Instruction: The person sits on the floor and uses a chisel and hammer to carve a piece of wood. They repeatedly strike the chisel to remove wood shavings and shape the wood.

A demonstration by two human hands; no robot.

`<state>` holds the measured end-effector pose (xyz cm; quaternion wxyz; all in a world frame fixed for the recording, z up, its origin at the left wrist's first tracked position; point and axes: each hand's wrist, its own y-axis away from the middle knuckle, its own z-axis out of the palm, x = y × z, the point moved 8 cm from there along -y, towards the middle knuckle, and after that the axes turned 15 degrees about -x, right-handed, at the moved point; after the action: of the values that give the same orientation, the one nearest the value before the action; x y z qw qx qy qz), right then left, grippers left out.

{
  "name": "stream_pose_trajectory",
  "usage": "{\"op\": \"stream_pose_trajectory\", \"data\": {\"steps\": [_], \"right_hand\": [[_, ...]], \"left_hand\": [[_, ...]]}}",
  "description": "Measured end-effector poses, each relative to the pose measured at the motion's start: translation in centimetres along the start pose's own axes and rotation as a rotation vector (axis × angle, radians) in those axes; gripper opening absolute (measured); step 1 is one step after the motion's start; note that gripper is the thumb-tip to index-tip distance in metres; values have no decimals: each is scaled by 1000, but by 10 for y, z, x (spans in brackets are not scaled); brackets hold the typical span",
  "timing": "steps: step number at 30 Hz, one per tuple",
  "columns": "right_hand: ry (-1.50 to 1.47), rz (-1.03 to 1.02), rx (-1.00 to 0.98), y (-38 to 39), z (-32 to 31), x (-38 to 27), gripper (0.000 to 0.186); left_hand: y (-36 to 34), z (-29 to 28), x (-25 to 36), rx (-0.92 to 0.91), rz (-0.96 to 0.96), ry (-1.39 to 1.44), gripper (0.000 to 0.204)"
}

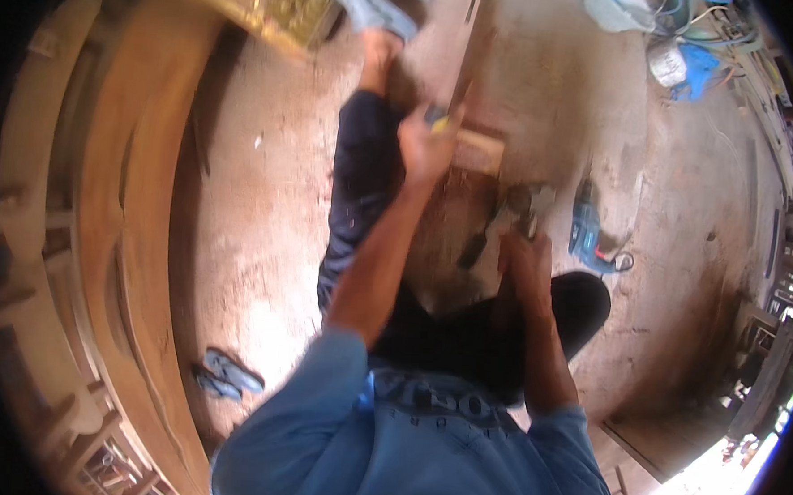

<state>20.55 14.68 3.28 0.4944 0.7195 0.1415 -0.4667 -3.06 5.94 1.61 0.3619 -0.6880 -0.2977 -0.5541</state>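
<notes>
My left hand [427, 149] is closed around a small yellow-and-black tool [436, 120], whose exact kind is blurred. It is beside a long wooden board [451, 26] and the left end of a short reddish wood block [479, 151]. Closer to my body, my right hand [527, 257] has its fingers wrapped round a hammer-like tool [528, 223], smeared by motion, with a rounded part [518, 198] near its top. Between my legs, left of that hand, a dark narrow tool [474, 250] lies on the floor.
A teal power drill [586, 226] lies right of my right hand. Large wooden planks [133, 234] stand along the left, with sandals [228, 373] beside them. A blue bag [695, 73] and cables are at the far right. Gold carved work [257, 7] is at the far left.
</notes>
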Motion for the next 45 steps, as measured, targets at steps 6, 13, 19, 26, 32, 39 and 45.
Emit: {"op": "stream_pose_trajectory", "data": {"steps": [6, 13, 19, 26, 32, 39, 45], "right_hand": [[-44, -8, -15, 7, 14, 18, 13], [-82, 34, -148, 9, 28, 28, 14], [11, 44, -150, 12, 28, 32, 10], [-220, 121, -107, 4, 21, 26, 10], [20, -26, -61, -1, 22, -40, 27], [200, -915, 147, 59, -5, -254, 21], [748, -929, 361, 26, 47, -258, 21]], "left_hand": [[-30, 6, 2, -32, 94, -80, 30], [-48, 18, -51, -121, -171, 47, 29], [-67, 22, -59, -246, -269, 98, 39], [-47, 3, -47, -257, -315, 284, 22], [-44, 4, -40, -476, -266, 245, 20], [-30, 15, -26, -612, -132, 254, 21], [-20, 6, -39, -601, -108, 348, 17]]}}
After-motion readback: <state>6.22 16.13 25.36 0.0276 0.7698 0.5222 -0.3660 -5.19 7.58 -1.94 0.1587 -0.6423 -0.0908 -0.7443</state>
